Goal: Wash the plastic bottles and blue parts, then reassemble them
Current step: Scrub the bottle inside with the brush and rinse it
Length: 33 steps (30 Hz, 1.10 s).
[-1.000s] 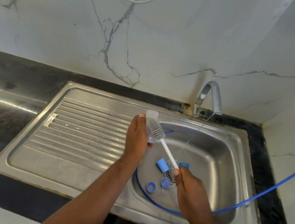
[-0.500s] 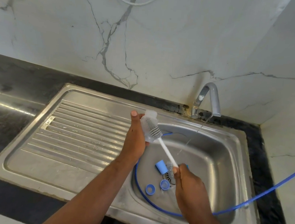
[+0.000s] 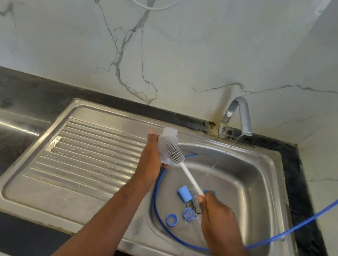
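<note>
We're mid-scrub, frame centre: L hand (image 3: 151,160) grips the clear bottle (image 3: 166,144) over the sink basin (image 3: 247,189), R hand (image 3: 217,216) grips the brush (image 3: 188,175) handle, bristles on the bottle's side; next, prob. rinse under the tap (image 3: 240,112) stream, then blue parts (image 3: 184,193) lying near the drain.

bottle (image 3: 167,146) above sink (image 3: 247,191) | caps (image 3: 183,193) in basin | tap (image 3: 238,114) behind

A home kitchen: steel sink (image 3: 98,185) with drainboard, tap (image 3: 239,112), dark counter (image 3: 10,88), marble wall (image 3: 172,50).
</note>
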Motion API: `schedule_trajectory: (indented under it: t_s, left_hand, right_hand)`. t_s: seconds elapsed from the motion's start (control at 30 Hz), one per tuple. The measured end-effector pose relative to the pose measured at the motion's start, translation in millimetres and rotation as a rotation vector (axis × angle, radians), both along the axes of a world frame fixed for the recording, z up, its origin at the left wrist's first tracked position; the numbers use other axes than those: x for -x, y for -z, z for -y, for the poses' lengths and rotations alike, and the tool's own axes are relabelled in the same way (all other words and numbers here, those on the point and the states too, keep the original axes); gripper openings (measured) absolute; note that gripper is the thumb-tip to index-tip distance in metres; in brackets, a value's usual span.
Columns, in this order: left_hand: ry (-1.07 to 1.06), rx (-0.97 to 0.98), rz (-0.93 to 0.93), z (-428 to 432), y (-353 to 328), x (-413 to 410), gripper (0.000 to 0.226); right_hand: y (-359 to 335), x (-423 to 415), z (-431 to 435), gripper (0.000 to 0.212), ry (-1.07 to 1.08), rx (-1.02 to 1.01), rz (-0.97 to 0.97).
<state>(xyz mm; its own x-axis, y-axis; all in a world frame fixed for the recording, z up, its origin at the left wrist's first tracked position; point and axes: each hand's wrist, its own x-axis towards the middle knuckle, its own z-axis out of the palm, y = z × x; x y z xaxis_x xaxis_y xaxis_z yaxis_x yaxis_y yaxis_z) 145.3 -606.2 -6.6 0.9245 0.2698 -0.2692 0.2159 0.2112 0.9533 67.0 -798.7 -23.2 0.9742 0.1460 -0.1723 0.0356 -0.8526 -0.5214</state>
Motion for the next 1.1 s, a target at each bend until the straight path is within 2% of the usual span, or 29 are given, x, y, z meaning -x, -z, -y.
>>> schedule_trajectory:
  t_s: [0.1,0.17,0.23,0.33,0.4,0.57,0.73,0.83,0.97,1.1]
  left_hand:
    - [0.062,0.243,-0.092,-3.3,1.7,1.8,0.032]
    - [0.103,0.469,-0.063,-8.6,-1.0,2.1,0.036]
    - [0.169,0.573,-0.015,-13.5,-1.0,3.4,0.040]
    - [0.250,0.484,-0.019,-11.0,0.6,4.4,0.047]
    - [0.227,0.423,0.016,-3.5,-0.7,1.5,0.055]
    - [0.074,0.305,0.067,5.1,-4.7,-5.3,0.048]
    - [0.027,0.182,0.043,14.8,0.2,-5.4,0.035]
    - [0.049,0.139,0.063,12.3,1.3,-5.8,0.038]
    - [0.055,0.092,-0.004,18.1,5.9,-6.9,0.040]
    - [0.088,0.040,0.048,12.2,11.0,-10.7,0.041]
  right_hand:
    - [3.0,-13.2,11.6,0.040,0.058,-0.080,0.072]
    - [3.8,-9.7,14.0,0.045,0.069,-0.119,0.079]
    - [5.8,0.7,14.6,0.049,0.044,-0.121,0.064]
    - [4.8,-2.1,17.4,0.048,0.058,-0.145,0.067]
    - [3.0,-10.2,19.3,0.042,0.072,-0.150,0.112]
    - [2.8,2.9,15.4,0.046,0.043,-0.118,0.103]
    - [9.0,-2.0,19.2,0.031,0.041,-0.075,0.117]
    - [11.1,10.0,14.7,0.028,0.025,-0.038,0.067]
    - [9.3,-4.6,20.0,0.029,0.060,-0.053,0.106]
    - [8.6,10.4,16.0,0.028,0.023,-0.009,0.066]
